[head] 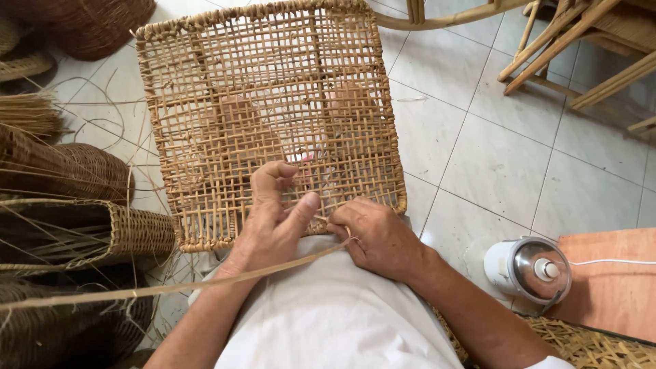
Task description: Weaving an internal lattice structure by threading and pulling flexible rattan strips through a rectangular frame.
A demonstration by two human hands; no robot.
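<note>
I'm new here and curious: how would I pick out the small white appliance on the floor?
Start at the big woven cane panel on the person's lap, then look right across the pale floor tiles. Beside the right forearm stands a small white appliance with a shiny metal lid, the only non-woven, non-wooden thing nearby.

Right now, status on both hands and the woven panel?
Left hand pressing on woven cane panel. Right hand pinching cane strip at panel's near edge. Nothing in the way.

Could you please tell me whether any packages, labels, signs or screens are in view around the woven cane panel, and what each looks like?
None show: no package, label, sign or screen.
The nearest manufactured item is a small white appliance with a shiny metal top and a white cord, on the tiled floor to the right of the right hand.
</note>
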